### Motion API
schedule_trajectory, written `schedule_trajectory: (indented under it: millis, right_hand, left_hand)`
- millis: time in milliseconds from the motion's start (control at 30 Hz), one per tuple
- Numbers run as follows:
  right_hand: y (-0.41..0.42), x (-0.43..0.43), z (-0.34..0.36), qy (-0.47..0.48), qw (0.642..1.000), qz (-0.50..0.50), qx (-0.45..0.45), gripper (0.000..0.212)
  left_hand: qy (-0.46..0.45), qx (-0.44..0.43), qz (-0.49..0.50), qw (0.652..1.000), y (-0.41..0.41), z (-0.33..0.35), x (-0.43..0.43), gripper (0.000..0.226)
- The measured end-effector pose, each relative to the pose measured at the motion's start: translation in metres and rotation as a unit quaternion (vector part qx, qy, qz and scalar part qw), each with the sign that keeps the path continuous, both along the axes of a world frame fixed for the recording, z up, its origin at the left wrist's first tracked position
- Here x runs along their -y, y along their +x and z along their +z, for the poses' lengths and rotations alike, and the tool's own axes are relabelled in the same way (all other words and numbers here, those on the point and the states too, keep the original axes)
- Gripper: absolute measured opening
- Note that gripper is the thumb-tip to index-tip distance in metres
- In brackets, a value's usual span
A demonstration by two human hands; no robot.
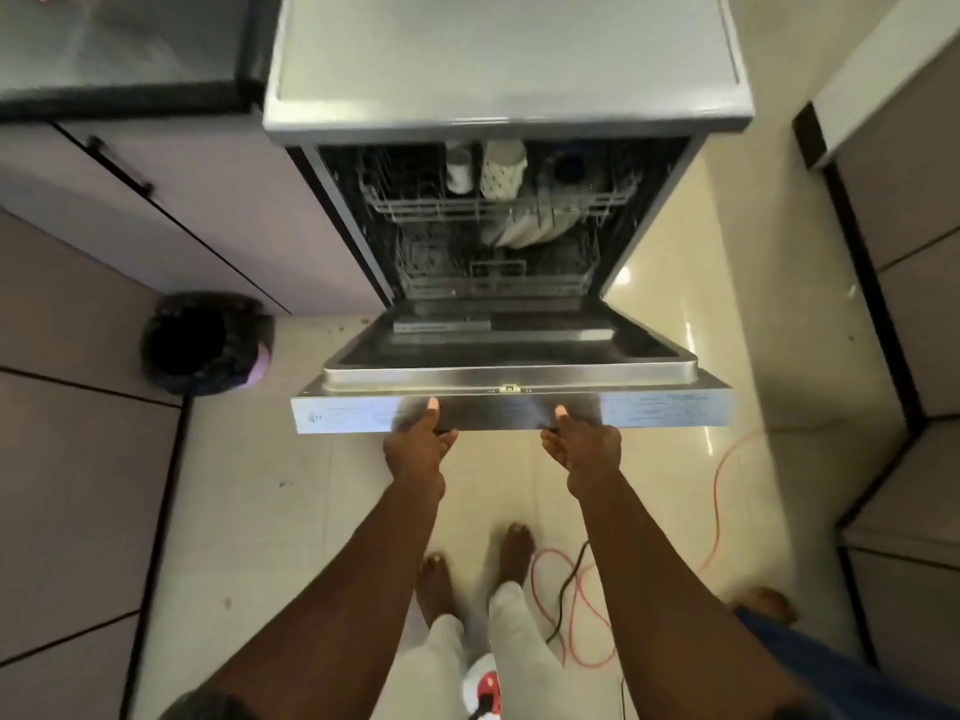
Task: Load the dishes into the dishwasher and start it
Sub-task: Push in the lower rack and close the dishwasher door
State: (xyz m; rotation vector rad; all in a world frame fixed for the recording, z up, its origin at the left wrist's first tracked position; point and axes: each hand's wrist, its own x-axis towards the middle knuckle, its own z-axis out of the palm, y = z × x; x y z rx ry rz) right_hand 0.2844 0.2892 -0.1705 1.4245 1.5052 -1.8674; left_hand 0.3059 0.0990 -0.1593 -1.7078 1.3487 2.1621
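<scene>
I see the big dishwasher [509, 70] past my fingers, with its door [511, 413] half down. My left hand [418, 446] and right hand [584, 444] both grip the door's front edge, thumbs on top and fingers curled under. Beyond my fingers, plates [524, 228] stand inside, with cups [501, 168] above them.

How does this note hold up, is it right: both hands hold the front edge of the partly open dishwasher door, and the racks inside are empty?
Not quite: the racks are not empty. The head view shows cups in the upper rack and plates in the lower rack. The rest stands: left hand and right hand hold the front edge of the partly open dishwasher door.
</scene>
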Motion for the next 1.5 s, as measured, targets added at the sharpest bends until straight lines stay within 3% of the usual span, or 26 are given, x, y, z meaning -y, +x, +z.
schedule_trajectory:
  millis: [100, 200, 333, 467, 600, 700, 767, 867, 1000, 1167, 1267, 1500]
  right_hand:
    - [-0.025, -0.005, 0.023, -0.01, 0.999, 0.039, 0.005, 0.029]
    - [-0.043, -0.007, 0.046, -0.031, 0.996, 0.078, -0.018, 0.024]
    - [-0.064, -0.004, 0.071, -0.072, 0.99, 0.097, -0.066, 0.015]
    - [-0.072, 0.016, 0.078, -0.037, 0.986, 0.128, -0.099, 0.009]
    - [-0.073, 0.038, 0.08, 0.035, 0.969, 0.176, -0.167, 0.023]
    - [-0.091, 0.045, 0.082, 0.092, 0.946, 0.261, -0.168, 0.07]
    - [-0.106, 0.046, 0.085, 0.143, 0.92, 0.333, -0.149, 0.086]
    - [-0.123, 0.041, 0.079, 0.268, 0.841, 0.444, -0.156, 0.088]
    - [-0.144, 0.031, 0.068, 0.425, 0.726, 0.499, -0.207, 0.095]
    - [-0.175, 0.009, 0.073, 0.517, 0.61, 0.567, -0.198, 0.088]
    - [-0.198, -0.003, 0.076, 0.527, 0.576, 0.592, -0.202, 0.085]
    - [-0.237, -0.007, 0.075, 0.524, 0.546, 0.626, -0.189, 0.082]
  left_hand:
    - [0.01, -0.033, -0.028, 0.999, -0.019, 0.02, -0.001, 0.031]
    - [0.016, -0.035, -0.047, 0.998, -0.036, 0.037, 0.003, 0.005]
    - [-0.012, -0.036, -0.118, 0.992, -0.056, 0.048, 0.008, 0.024]
    - [-0.074, -0.053, -0.202, 0.975, -0.066, 0.05, 0.014, 0.01]
    - [-0.199, -0.045, -0.272, 0.94, -0.079, 0.057, 0.007, 0.062]
    - [-0.243, -0.019, -0.294, 0.924, -0.101, 0.065, 0.005, 0.087]
    - [-0.251, -0.008, -0.308, 0.917, -0.122, 0.065, 0.008, 0.09]
    - [-0.319, 0.009, -0.359, 0.877, -0.148, 0.073, 0.012, 0.077]
    - [-0.381, -0.036, -0.412, 0.827, -0.173, 0.074, 0.015, 0.091]
    - [-0.46, -0.074, -0.482, 0.742, -0.192, 0.061, 0.035, 0.095]
    - [-0.483, -0.071, -0.487, 0.725, -0.211, 0.061, 0.045, 0.092]
    - [-0.506, -0.035, -0.495, 0.705, -0.24, 0.065, 0.053, 0.088]
